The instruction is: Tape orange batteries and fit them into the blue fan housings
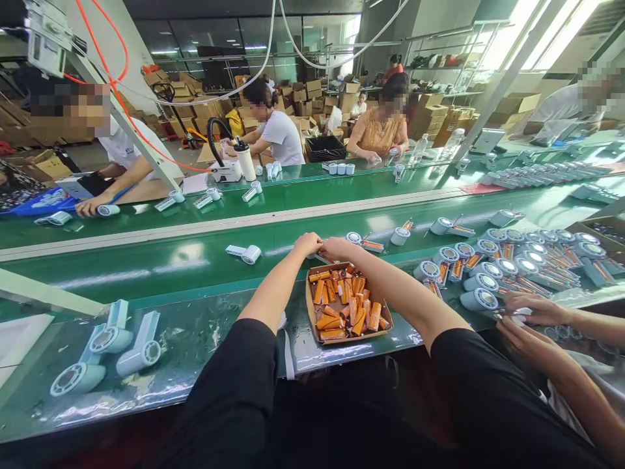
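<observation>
Both arms reach over a cardboard tray (312, 306) to the green conveyor belt. My left hand (307, 243) and my right hand (338, 248) meet there, fingers pinched closed together. What they grip is too small and covered to make out. A pale blue housing (319, 258) shows partly beneath them. Orange-wrapped battery packs (359, 319) with thin wires fill the tray. Left of my hands, a pale blue fan-shaped housing (250, 254) lies on the belt. To the right rests another housing with an orange pack (372, 246) in its handle.
Several housings with orange packs (508, 260) crowd the bench at right, beside a co-worker's hands (532, 326). More housings (144, 348) lie at the left front. A metal post (49, 293) slants at left. Other people sit across the belt (215, 260).
</observation>
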Demonstrator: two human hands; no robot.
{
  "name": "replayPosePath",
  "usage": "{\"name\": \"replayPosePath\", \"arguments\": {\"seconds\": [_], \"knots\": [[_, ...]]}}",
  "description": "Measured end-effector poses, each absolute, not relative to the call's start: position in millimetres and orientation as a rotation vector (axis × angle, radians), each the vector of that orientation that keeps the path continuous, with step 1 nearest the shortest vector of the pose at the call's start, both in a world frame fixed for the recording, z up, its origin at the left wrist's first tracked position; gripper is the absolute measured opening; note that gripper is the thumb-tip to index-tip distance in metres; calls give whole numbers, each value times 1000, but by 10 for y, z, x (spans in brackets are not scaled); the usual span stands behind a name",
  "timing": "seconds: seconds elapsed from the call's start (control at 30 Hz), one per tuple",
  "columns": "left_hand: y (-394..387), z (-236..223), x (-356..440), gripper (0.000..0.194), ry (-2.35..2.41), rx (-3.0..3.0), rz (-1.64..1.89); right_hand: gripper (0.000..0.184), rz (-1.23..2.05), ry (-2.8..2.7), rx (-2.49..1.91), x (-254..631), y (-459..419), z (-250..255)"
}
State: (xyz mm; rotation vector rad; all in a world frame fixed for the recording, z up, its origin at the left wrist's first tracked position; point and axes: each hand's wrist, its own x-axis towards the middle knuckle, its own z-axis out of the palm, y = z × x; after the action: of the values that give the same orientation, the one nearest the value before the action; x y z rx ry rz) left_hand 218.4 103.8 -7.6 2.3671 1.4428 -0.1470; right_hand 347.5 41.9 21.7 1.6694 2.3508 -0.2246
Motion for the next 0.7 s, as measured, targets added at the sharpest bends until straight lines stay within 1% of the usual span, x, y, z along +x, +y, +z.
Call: {"name": "replayPosePath", "arguments": {"seconds": [0.2,0.43,0.53,0.7], "knots": [[1039,-106,2254,33,1469,2343,-126,36,-169,2341,1690,3634,423,289],[1012,-57,2329,33,1452,2375,-151,38,-214,2399,1676,3684,374,174],[996,-43,2364,32,1456,2382,-177,34,-195,2381,1719,3660,405,143],[1045,38,2427,32,1481,2382,-148,35,-133,2380,1737,3673,415,173]]}}
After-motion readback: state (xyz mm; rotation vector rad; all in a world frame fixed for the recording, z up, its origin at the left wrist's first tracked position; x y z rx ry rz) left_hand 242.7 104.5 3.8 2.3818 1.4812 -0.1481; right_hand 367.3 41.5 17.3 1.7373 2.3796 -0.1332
